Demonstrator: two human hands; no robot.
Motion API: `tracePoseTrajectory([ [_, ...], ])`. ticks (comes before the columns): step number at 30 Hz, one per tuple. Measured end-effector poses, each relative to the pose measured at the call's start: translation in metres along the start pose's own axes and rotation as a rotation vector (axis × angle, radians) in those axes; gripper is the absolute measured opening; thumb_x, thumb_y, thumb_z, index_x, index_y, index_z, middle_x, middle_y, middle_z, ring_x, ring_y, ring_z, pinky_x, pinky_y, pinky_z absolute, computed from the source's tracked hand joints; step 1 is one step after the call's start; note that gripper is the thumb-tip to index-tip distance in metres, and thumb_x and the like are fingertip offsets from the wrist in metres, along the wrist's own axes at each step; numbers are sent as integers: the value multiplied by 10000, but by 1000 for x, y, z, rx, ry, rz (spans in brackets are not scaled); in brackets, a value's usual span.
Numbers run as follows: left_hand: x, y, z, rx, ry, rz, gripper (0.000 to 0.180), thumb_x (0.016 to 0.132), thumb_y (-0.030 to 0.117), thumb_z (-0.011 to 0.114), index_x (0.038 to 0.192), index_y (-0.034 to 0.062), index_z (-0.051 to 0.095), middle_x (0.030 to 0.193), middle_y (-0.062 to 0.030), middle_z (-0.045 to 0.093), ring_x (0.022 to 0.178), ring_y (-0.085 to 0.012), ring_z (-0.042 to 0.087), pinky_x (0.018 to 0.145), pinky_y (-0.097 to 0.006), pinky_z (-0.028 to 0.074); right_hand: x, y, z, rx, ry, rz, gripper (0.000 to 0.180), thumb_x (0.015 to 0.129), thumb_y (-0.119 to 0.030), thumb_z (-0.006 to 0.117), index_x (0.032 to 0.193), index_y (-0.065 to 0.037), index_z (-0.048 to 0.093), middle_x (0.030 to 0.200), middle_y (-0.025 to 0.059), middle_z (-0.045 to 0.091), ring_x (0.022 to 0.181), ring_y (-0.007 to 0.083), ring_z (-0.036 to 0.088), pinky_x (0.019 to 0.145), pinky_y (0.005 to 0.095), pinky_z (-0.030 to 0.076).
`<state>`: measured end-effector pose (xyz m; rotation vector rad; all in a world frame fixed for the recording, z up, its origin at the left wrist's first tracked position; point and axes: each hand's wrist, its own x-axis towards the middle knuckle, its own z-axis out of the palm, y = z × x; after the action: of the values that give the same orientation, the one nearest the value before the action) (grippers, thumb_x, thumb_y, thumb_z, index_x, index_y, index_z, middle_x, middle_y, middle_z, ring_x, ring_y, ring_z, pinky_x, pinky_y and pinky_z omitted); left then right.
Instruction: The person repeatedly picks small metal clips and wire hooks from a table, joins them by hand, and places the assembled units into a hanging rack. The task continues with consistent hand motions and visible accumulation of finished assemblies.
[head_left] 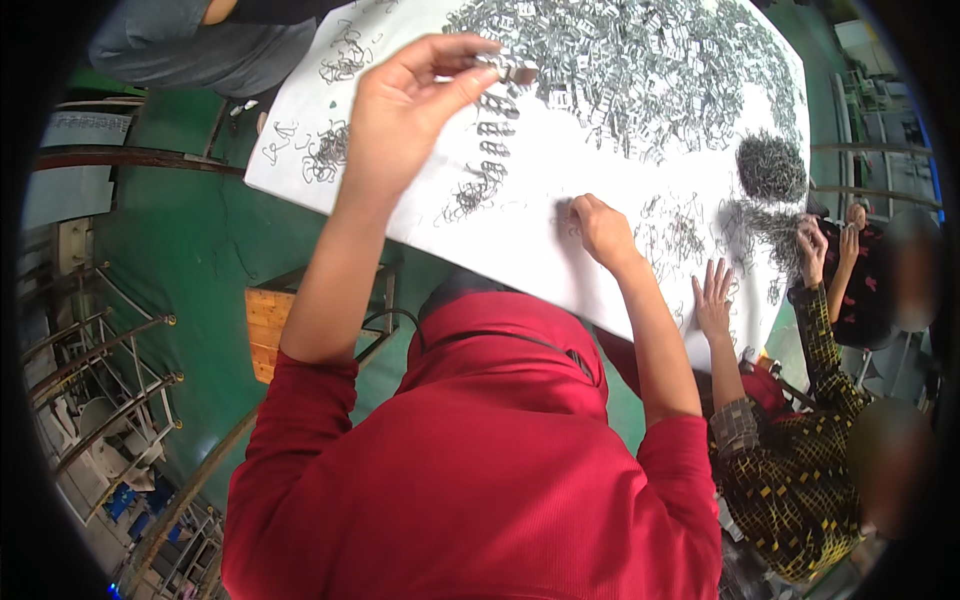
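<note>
Raised over the white tabletop [545, 250], my left hand [395, 115] is closed in a pinch on a small shiny metal piece [518, 70]. Under it runs a column of similar dark metal pieces [493, 130], set out in short rows. A loose heap of thin bent wire pieces [468, 198] lies at the column's near end. My right hand [608, 235] is low at the table near its front edge, thumb and fingers pressed together; what they hold, if anything, is hidden. Scattered dark wire pieces [672, 235] lie to its right.
A large spread of metal pieces [640, 80] covers the table's far side. A dense dark wire pile [770, 168] sits at the right. More wires [325, 150] lie at left. Co-workers sit at right, one with a hand [714, 298] flat on the table. A wooden stool [265, 325] stands below.
</note>
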<state>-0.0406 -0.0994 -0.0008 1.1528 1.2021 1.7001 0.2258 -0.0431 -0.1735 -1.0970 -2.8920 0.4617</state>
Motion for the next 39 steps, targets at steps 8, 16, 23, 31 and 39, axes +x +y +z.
tracePoseTrajectory([
  [8,13,-1,46,62,-12,-1,208,778,10,635,986,10,622,858,-34,615,764,-78,568,704,-201,465,32,-82,-189,1508,526,140,112,774,-11,646,874,25,613,749,77,632,623,106,585,521,214,454],
  [16,22,5,75,92,1,116,205,753,-1,644,955,31,640,817,-41,632,742,-91,582,696,-224,475,52,-82,-210,1174,745,176,108,809,-91,627,851,3,596,772,24,583,675,89,536,590,199,428],
  [23,28,-3,79,-34,-57,29,194,761,9,642,954,32,640,832,-30,633,750,-85,577,702,-220,469,60,-74,-202,1318,774,-36,79,826,-57,595,881,0,590,996,43,492,806,95,504,660,216,434],
  [31,78,-94,31,192,93,-44,222,834,204,602,993,57,649,910,-49,656,813,-105,597,704,-234,461,61,-70,-208,1437,812,-57,69,819,-34,590,886,-18,589,1029,36,487,858,86,472,742,206,393],
  [39,67,-241,19,1228,-113,93,327,727,169,682,1019,51,592,860,-139,625,844,-302,596,743,-370,482,67,-72,-209,1391,816,-33,106,846,-59,557,929,4,581,1038,55,515,911,105,464,786,224,359],
])
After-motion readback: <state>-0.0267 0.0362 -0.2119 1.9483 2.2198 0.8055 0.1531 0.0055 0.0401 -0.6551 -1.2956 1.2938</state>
